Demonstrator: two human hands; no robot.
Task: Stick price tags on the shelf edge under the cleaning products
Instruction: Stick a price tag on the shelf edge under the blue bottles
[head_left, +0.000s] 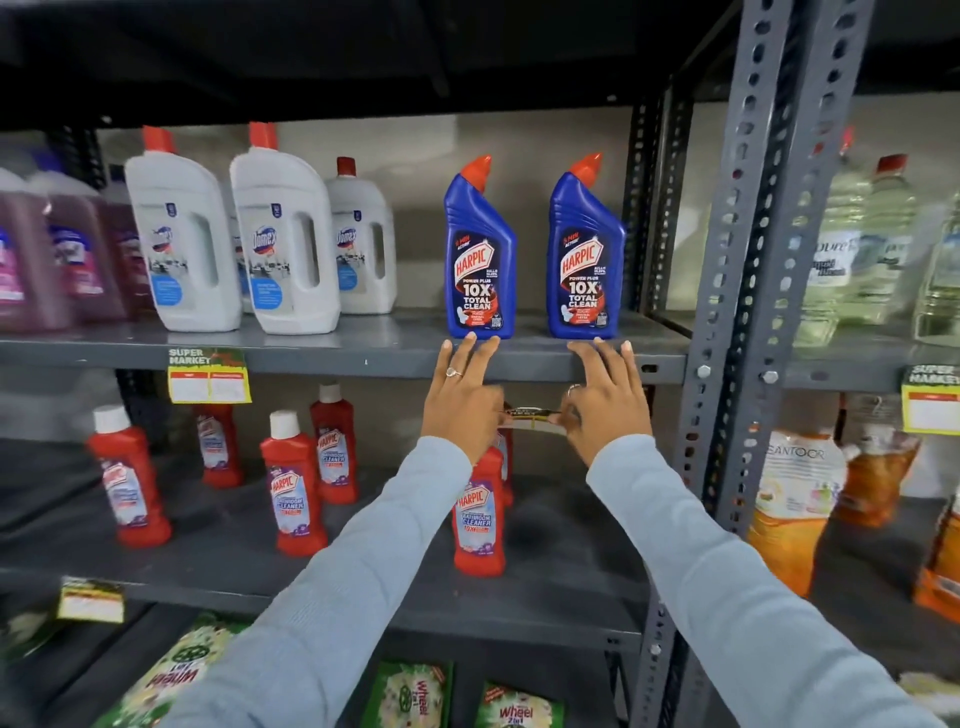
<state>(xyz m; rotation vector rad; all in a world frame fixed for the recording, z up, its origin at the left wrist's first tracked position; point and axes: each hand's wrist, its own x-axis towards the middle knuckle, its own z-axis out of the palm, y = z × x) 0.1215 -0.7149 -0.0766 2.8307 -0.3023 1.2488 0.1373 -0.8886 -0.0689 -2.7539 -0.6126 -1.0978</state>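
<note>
Two blue Harpic bottles stand on the grey upper shelf. Right under them, my left hand and my right hand reach up with fingertips resting on the shelf edge. Between the thumbs both hands pinch a price tag, seen nearly edge-on just below the shelf edge. Another yellow and green price tag is stuck on the same edge under the white Domex bottles.
Red Harpic bathroom cleaner bottles stand on the shelf below, with a tag on its edge. A perforated grey upright borders the bay on the right. Beyond it are clear bottles, orange pouches and another tag. Green detergent packs lie lowest.
</note>
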